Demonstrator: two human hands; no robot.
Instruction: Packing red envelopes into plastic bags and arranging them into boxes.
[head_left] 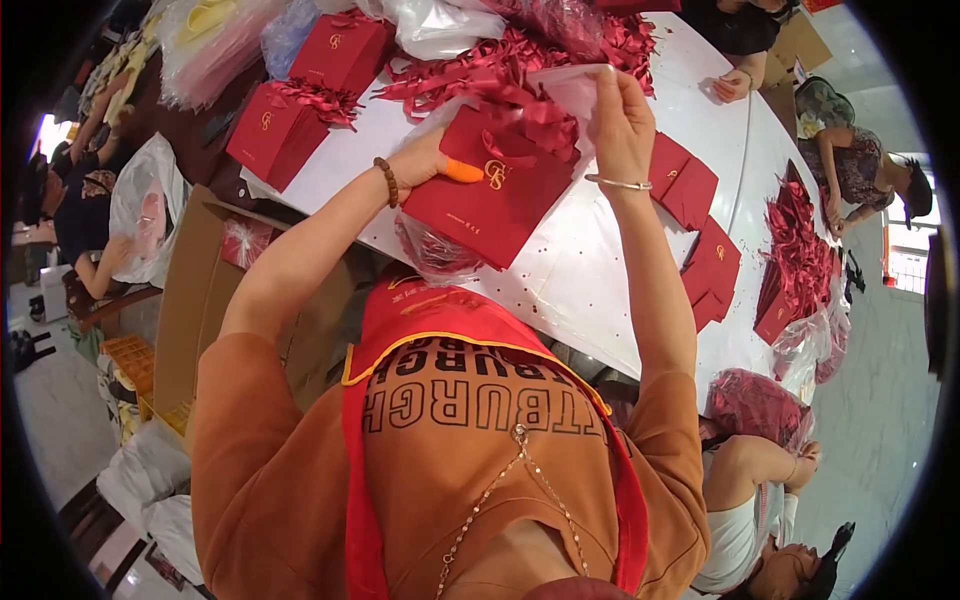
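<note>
Apron [430,320]: sitting closest in, red with yellow trim, hanging over an orange shirt, well below both sets of fingers.

Crinkly bag [435,255]: bunching up clear plastic just under the red bag's lower corner, below the left fingers.

Left hand [425,160]: gripping the red gift bag at its left edge, fingers curled around it, orange fingertip cover poking across the front. Bead bracelet [387,182] riding the wrist just behind.

Red gift bag [495,195]: sitting tilted between the two hands, gold logo facing up, left side pinched in the left fingers, top edge tucked just under the right fingers.

Right hand [622,125]: reaching up, fingertips pinching a thin pale sheet or film [575,85] at the bag's mouth. Silver bangle [620,183] hanging at the wrist.

Ribbon pile [520,70]: heaping up red bows right beyond the fingertips, touching the bag's top.

White table [590,270]: spreading out under everything.

Flat red bags [700,230]: lying to the right of the right fingers, well apart.

Boxed red bags [300,95]: standing up left of the left fingers, beyond the wrist.

Cardboard box [195,290]: sitting off the table edge, down-left of the left fingers.

Other people: working further out, one hand [730,85] resting at the far table edge, well past the right fingers.
</note>
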